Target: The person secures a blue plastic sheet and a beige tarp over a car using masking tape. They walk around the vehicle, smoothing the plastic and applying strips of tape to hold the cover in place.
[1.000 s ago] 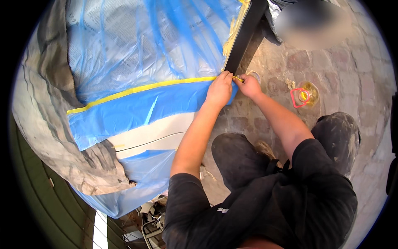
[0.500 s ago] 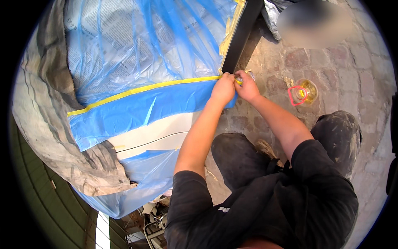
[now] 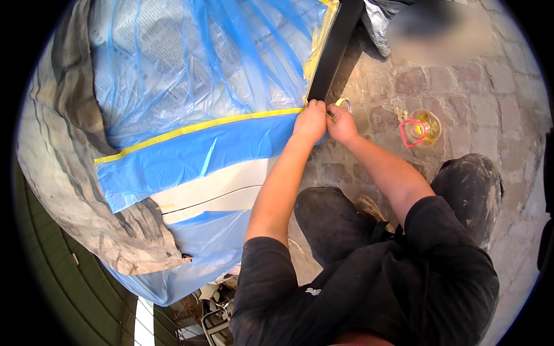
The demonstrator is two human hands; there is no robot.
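Note:
A strip of yellow masking tape (image 3: 202, 123) runs along the top of a blue plastic film (image 3: 242, 135) on a covered, pale vehicle-like body. At the strip's right end, by the lower tip of a black edge piece (image 3: 333, 52), my left hand (image 3: 311, 122) has its fingers closed and pressed against the tape. Close beside it, my right hand (image 3: 342, 123) is closed on a roll of masking tape (image 3: 345, 104), whose rim shows above the fingers. My fingertips nearly meet, and they hide the tape between them.
Newspaper under blue film (image 3: 173, 63) covers the upper area. A worn grey cloth (image 3: 63, 150) drapes at left. On the paving (image 3: 461, 109) at right stands a clear plastic jug (image 3: 430, 128) with a red handle and yellowish contents. Metal clutter (image 3: 216, 317) lies at the lower left.
My right hand has turned slightly and drawn in toward the left hand. The tape roll now shows more of its ring above the fingers. My left hand has barely moved.

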